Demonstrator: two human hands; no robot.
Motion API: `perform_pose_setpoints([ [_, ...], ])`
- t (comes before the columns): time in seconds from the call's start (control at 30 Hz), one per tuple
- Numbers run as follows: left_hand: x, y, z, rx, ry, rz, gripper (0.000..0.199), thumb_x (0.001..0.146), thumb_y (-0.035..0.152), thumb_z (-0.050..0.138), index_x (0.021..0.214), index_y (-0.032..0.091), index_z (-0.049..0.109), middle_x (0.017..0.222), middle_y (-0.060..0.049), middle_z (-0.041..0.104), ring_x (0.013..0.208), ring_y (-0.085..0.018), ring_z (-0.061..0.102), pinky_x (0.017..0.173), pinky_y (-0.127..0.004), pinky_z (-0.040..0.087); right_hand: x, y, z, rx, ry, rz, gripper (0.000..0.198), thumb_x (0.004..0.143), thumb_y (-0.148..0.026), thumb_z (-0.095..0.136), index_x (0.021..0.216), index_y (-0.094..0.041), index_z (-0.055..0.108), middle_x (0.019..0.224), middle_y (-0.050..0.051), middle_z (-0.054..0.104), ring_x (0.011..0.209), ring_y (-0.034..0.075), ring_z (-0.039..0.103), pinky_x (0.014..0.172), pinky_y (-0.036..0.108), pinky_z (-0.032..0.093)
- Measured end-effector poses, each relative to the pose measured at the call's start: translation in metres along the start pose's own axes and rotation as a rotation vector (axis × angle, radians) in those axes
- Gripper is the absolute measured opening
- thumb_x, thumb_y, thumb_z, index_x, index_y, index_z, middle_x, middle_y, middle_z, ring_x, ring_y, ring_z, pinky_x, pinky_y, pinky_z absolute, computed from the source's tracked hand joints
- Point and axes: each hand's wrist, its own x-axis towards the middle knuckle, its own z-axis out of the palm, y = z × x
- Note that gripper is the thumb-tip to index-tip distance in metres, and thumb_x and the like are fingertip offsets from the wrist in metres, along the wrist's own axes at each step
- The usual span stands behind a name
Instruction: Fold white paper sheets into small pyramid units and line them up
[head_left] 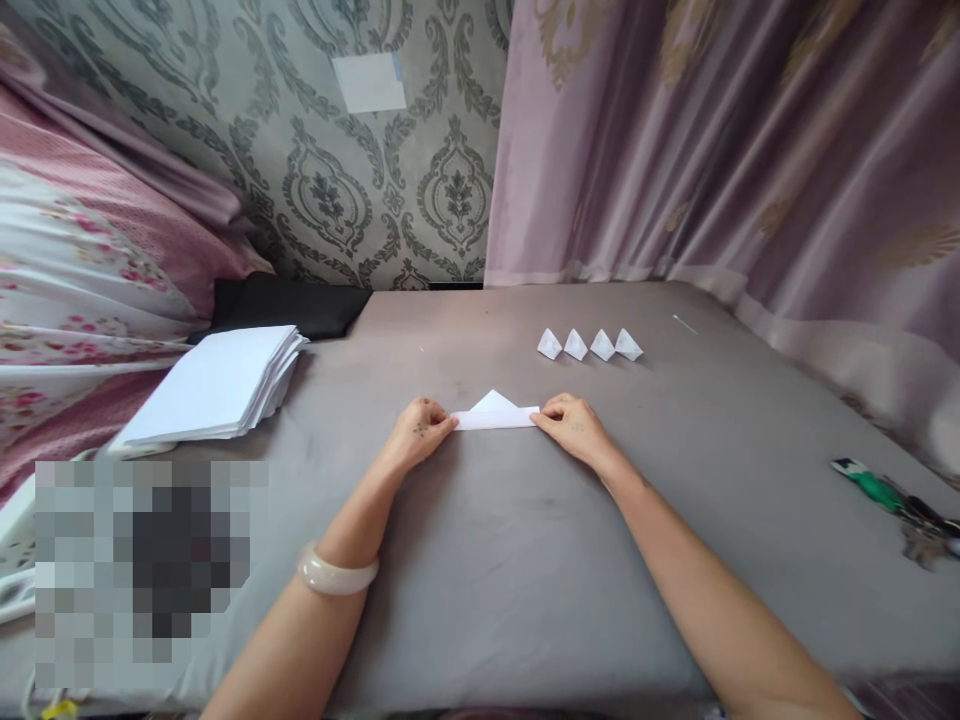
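Between my two hands is a folded sheet of white paper [495, 417], a long narrow strip with a triangular peak rising at its middle. My left hand [424, 430] pinches the strip's left end between thumb and fingers. At the opposite end, my right hand [570, 422] grips it the same way. The paper is held level, at or just above the grey cloth surface [480, 560]; I cannot tell which. Beyond my right hand stand several small folded paper shapes [576, 345] in a row, white and pointed.
A thick stack of white paper [214, 385] lies at the left, in front of a black flat item [285, 303]. Keys with a green tag [874, 487] rest near the right edge. Curtains [637, 140] hang behind on the right. A blurred-out patch [150, 570] covers the lower left.
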Motion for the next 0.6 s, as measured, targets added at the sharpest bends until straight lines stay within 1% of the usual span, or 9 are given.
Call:
perform_pose_setpoints([
  [0.3, 0.001, -0.004, 0.002, 0.015, 0.017, 0.058, 0.026, 0.076, 0.033, 0.057, 0.059, 0.014, 0.06, 0.066, -0.003, 0.056, 0.066, -0.014, 0.051, 0.061, -0.026, 0.04, 0.001, -0.003, 0.001, -0.027, -0.003, 0.028, 0.021, 0.077, -0.033, 0.059, 0.066, -0.019, 0.07, 0.095, 0.006, 0.06, 0.082, 0.017, 0.06, 0.08, 0.031, 0.044],
  [0.5, 0.002, -0.005, 0.003, 0.054, -0.004, 0.066, 0.025, 0.077, 0.033, 0.056, 0.06, 0.014, 0.06, 0.07, -0.004, 0.057, 0.069, -0.015, 0.052, 0.063, -0.026, 0.041, 0.003, 0.004, 0.004, -0.015, 0.016, -0.01, 0.02, 0.076, -0.034, 0.06, 0.067, -0.02, 0.071, 0.095, 0.006, 0.059, 0.079, 0.016, 0.058, 0.078, 0.031, 0.045],
  [0.6, 0.002, -0.004, 0.003, 0.066, 0.004, 0.051, 0.023, 0.076, 0.031, 0.056, 0.063, 0.014, 0.061, 0.076, -0.005, 0.057, 0.072, -0.015, 0.053, 0.067, -0.027, 0.042, 0.005, 0.007, 0.005, -0.004, 0.016, -0.023, 0.019, 0.075, -0.034, 0.061, 0.067, -0.019, 0.07, 0.094, 0.005, 0.059, 0.077, 0.015, 0.058, 0.078, 0.03, 0.045],
])
